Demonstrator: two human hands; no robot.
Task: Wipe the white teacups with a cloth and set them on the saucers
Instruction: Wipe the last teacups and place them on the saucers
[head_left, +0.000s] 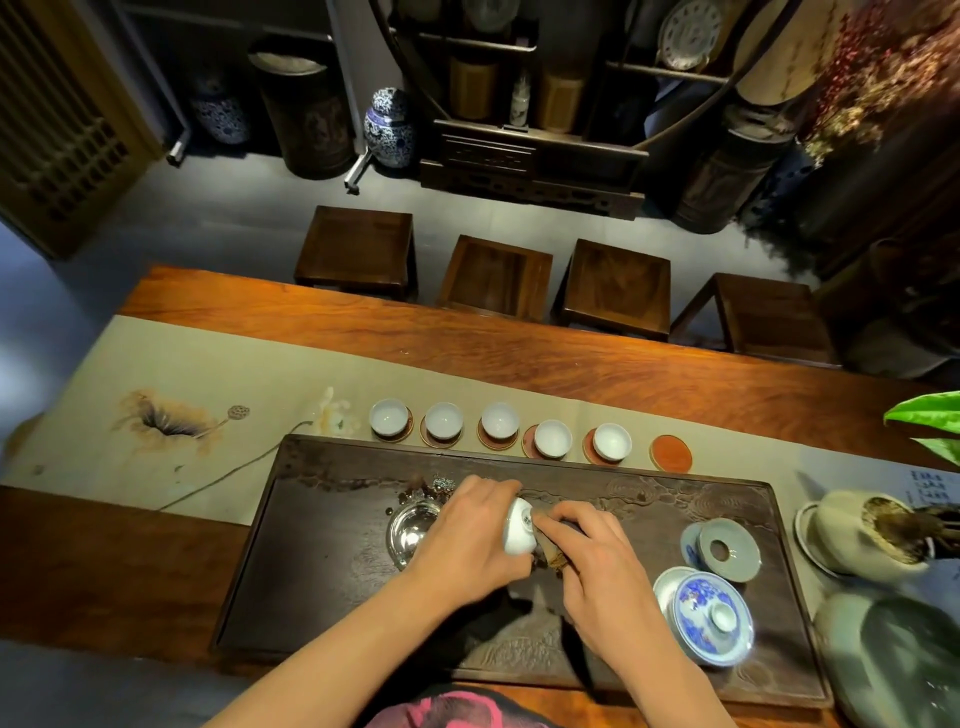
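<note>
Five cups (498, 420) sit on saucers beyond the tray (322, 519), one red saucer (671, 452) bare at the row's right end, while over the tray the left hand (470, 540) grips the last cup (518, 532) and the right hand (597, 566) presses the cloth (550, 553) against it

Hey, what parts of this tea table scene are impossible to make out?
Head view:
- Brown cloth: mostly covered by right hand.
- White teacup held in left hand: inside faces away.
- Grey-green object: blurred, cut by the frame edge.
</note>
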